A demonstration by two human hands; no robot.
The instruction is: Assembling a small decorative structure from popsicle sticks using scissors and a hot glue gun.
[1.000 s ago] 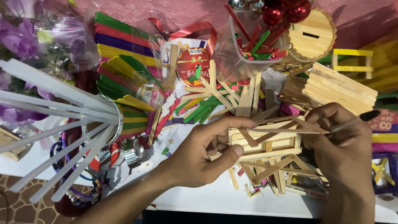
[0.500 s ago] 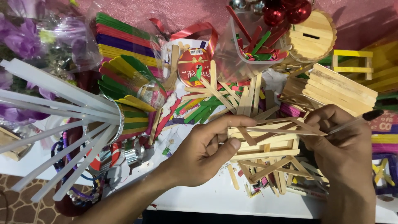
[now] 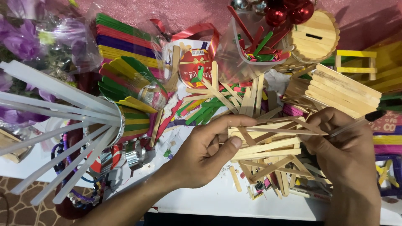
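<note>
Now pinching a little frame of plain wooden sticks (image 3: 268, 144) from both sides: left hand (image 3: 205, 157) with thumb under and fingers (image 3: 234, 122) curled on top, right hand (image 3: 347, 148) with fingers pressed on the far end, likely to keep it from wobbling. Held just above the white surface (image 3: 201, 196). Close by, loose sticks (image 3: 226, 98), too many to count. Farther back, one clear tub (image 3: 247, 46), two red balls (image 3: 289, 11).

Matt bare-wood stick frame (image 3: 268, 142), glossy red baubles (image 3: 289, 12), clear plastic tub (image 3: 238, 58).
</note>
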